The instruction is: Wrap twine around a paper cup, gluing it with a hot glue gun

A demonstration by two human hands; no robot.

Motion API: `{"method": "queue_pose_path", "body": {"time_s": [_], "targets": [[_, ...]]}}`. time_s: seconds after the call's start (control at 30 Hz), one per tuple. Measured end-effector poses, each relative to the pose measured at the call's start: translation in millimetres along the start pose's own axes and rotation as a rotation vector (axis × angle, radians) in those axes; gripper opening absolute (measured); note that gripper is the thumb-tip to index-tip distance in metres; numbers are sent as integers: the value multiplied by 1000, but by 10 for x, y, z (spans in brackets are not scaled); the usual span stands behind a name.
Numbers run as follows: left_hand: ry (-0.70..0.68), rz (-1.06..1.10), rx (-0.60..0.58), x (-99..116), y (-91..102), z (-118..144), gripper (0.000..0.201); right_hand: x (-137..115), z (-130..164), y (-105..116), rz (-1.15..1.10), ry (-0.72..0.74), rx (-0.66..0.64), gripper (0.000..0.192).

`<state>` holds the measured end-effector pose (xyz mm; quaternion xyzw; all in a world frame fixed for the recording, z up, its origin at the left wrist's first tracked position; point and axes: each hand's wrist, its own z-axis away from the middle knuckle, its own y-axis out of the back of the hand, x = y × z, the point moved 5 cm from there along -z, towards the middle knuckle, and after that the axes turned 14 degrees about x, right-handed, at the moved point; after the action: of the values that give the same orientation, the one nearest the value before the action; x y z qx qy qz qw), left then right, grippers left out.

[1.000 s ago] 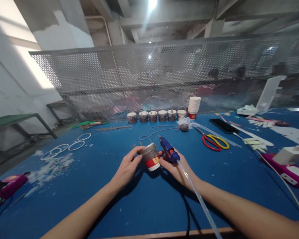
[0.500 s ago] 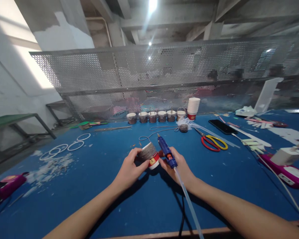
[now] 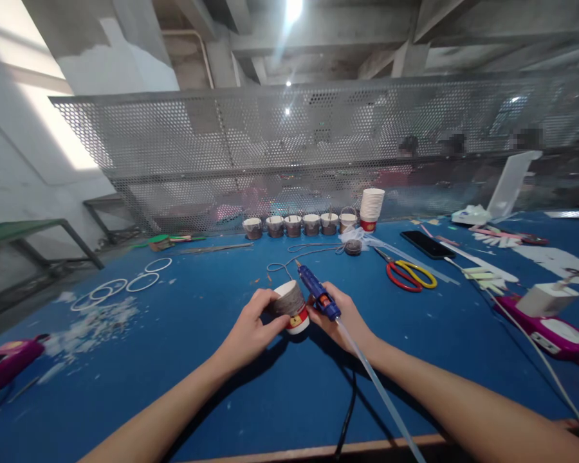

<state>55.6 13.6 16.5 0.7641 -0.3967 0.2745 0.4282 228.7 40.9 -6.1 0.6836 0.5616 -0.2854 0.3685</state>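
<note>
While my left hand (image 3: 251, 331) pinches the tilted cup (image 3: 291, 306) above the desk (image 3: 183, 360), my right hand (image 3: 345, 318), just right, clasps the glue gun (image 3: 317, 297), nozzle pointing far-left past the rim.

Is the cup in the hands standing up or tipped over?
Tipped: the cup lies sideways between left hand and right hand.

Head cam, single view, worn by the person.
Looks fwd & down over blue table (image 3: 174, 360); hands near centre, mesh screen (image 3: 222, 148) far behind.
</note>
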Motion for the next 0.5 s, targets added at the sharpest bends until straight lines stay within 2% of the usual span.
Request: {"method": "queue_pose_path", "body": {"time_s": [0.17, 0.37, 0.5], "targets": [[45, 7, 120, -80, 48, -24, 10, -37, 50, 16, -2, -11, 14, 12], [98, 43, 250, -207, 146, -80, 13, -148, 153, -43, 0, 24, -108, 14], [63, -3, 288, -226, 191, -109, 12, -178, 159, -28, 76, -7, -117, 20]]}}
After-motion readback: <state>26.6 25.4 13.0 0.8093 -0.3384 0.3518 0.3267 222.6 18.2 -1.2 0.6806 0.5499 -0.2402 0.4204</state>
